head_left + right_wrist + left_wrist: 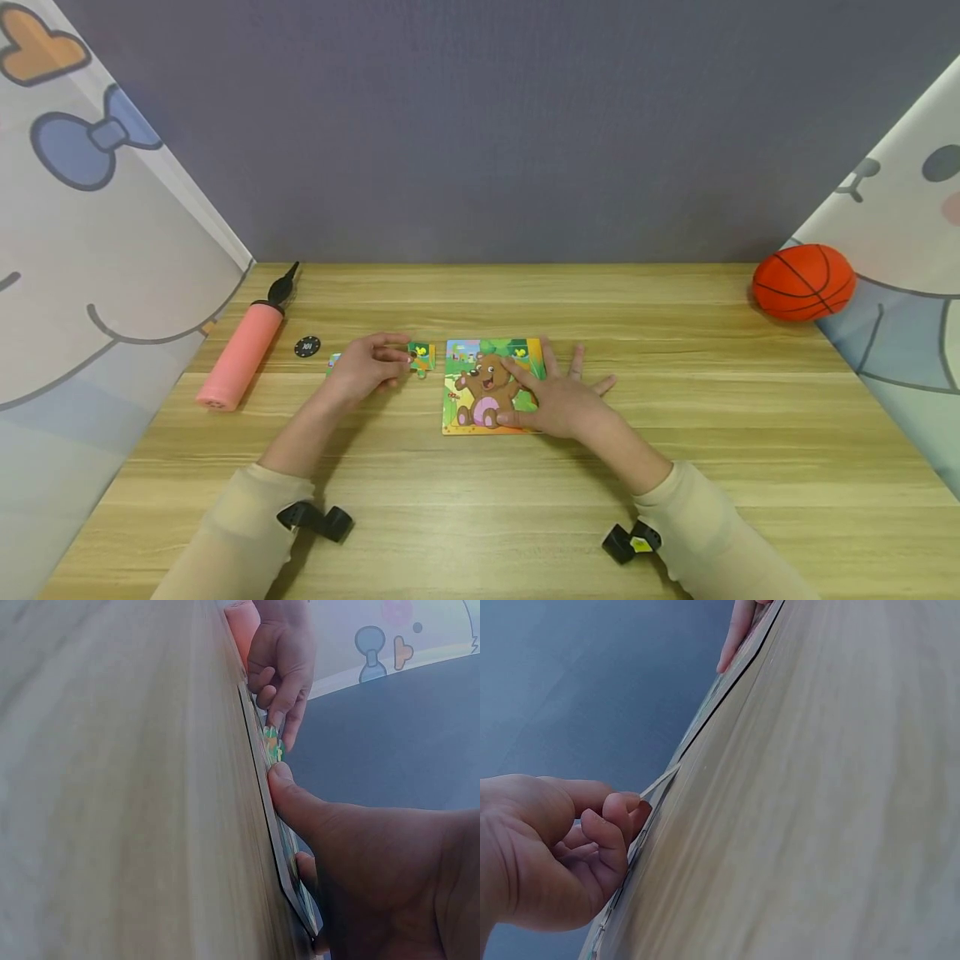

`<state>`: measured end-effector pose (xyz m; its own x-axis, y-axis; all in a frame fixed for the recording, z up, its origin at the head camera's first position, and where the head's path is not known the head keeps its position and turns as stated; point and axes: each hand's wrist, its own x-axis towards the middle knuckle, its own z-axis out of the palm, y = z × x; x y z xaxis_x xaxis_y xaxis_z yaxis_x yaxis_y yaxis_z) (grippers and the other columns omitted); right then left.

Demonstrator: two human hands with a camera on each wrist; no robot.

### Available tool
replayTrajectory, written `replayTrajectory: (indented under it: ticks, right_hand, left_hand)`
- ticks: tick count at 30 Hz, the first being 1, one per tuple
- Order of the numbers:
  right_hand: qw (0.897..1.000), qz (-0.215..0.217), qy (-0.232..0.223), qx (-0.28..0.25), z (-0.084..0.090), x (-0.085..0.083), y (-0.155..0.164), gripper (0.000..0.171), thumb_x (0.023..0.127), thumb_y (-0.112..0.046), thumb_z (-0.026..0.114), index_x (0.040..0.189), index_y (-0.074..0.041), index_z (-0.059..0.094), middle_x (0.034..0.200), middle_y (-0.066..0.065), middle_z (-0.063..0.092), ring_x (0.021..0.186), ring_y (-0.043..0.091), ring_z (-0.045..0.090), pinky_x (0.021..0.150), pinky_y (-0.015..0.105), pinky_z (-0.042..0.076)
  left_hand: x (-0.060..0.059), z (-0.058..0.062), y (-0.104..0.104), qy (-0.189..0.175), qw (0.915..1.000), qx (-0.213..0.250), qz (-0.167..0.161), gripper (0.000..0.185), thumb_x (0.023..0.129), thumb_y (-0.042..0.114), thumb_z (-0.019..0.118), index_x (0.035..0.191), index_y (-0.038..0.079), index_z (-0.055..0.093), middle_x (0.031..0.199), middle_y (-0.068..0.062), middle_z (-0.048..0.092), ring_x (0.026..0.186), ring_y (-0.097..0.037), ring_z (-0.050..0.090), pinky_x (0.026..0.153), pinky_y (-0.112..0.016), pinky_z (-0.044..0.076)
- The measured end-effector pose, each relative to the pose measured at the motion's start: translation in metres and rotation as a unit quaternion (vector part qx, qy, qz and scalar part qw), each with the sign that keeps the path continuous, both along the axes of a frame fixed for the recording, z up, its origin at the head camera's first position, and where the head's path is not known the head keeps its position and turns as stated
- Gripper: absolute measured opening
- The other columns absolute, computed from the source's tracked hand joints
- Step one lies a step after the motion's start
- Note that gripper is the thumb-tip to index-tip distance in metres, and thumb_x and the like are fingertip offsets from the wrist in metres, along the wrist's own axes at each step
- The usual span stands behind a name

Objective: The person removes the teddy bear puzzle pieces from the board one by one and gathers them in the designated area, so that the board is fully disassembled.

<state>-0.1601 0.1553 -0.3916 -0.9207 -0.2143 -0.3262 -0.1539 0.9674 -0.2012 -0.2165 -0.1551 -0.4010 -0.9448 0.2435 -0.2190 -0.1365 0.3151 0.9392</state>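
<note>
My left hand [362, 369] pinches a small green jigsaw piece [424, 357] with a yellow figure on it, just left of a square puzzle [459, 421]. In the left wrist view the piece [660, 781] appears edge-on, tilted up from the tabletop between thumb and fingers. The puzzle has a brown bear picture on a green ground. Across its right side lies my right hand [564, 405], fingers spread, the thumb and a finger over the picture. Another colourful piece [333, 360] lies partly hidden behind the left hand.
On the wooden table [480, 517], a pink hand pump [242, 354] with a black nozzle lies at the left. A black round chip [307, 347] sits beside it. An orange-red basketball [804, 282] rests at the back right. A grey panel [495, 133] rises behind the table.
</note>
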Motion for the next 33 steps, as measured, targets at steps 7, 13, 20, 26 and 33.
replayTrajectory:
  ticks: [7, 13, 20, 26, 33]
  right_hand:
    - [1.000, -0.002, -0.002, 0.000, 0.000, 0.000, 0.000, 0.092, 0.082, -0.086, 0.050, 0.159, -0.048, 0.017, 0.167, 0.017, -0.011, 0.140, 0.064, -0.011, 0.083, 0.094, 0.005]
    - [1.000, -0.003, -0.004, 0.000, -0.001, -0.001, 0.000, 0.092, 0.081, -0.086, 0.050, 0.159, -0.049, 0.016, 0.167, 0.016, -0.012, 0.141, 0.063, -0.012, 0.084, 0.094, 0.005]
    - [1.000, 0.000, -0.001, -0.002, -0.001, 0.000, 0.000, 0.093, 0.081, -0.087, 0.048, 0.159, -0.048, 0.016, 0.167, 0.017, -0.012, 0.140, 0.064, -0.011, 0.083, 0.094, 0.004]
    - [1.000, 0.000, 0.000, -0.004, 0.000, 0.000, 0.001, 0.093, 0.081, -0.087, 0.049, 0.159, -0.049, 0.016, 0.167, 0.017, -0.012, 0.140, 0.063, -0.011, 0.083, 0.094, 0.004]
    - [1.000, -0.001, -0.004, -0.005, 0.001, 0.000, 0.001, 0.094, 0.081, -0.087, 0.048, 0.160, -0.048, 0.015, 0.167, 0.017, -0.012, 0.141, 0.063, -0.011, 0.083, 0.094, 0.004]
  left_hand:
    - [0.000, 0.000, -0.001, 0.003, 0.9999, -0.013, -0.003, 0.047, 0.095, -0.003, 0.066, 0.140, -0.003, 0.053, 0.111, -0.019, 0.066, 0.064, -0.012, 0.056, 0.051, -0.021, 0.043]
    - [-0.001, -0.001, -0.002, 0.006, 0.9995, -0.032, 0.005, 0.048, 0.093, -0.001, 0.070, 0.139, -0.002, 0.055, 0.108, -0.015, 0.059, 0.061, -0.011, 0.049, 0.050, -0.020, 0.041]
    - [0.000, 0.000, 0.000, 0.021, 0.9996, -0.017, 0.001, 0.043, 0.094, 0.002, 0.067, 0.136, -0.002, 0.057, 0.105, -0.013, 0.056, 0.063, -0.011, 0.047, 0.050, -0.020, 0.039]
    - [0.008, 0.001, 0.014, 0.020, 0.9990, -0.019, -0.037, 0.037, 0.095, 0.005, 0.067, 0.131, 0.000, 0.061, 0.098, -0.012, 0.059, 0.069, -0.018, 0.051, 0.058, -0.025, 0.046]
    - [0.016, -0.001, 0.034, -0.001, 0.9980, -0.005, -0.063, 0.037, 0.093, 0.002, 0.068, 0.130, 0.003, 0.063, 0.100, -0.012, 0.063, 0.065, -0.016, 0.052, 0.054, -0.023, 0.046]
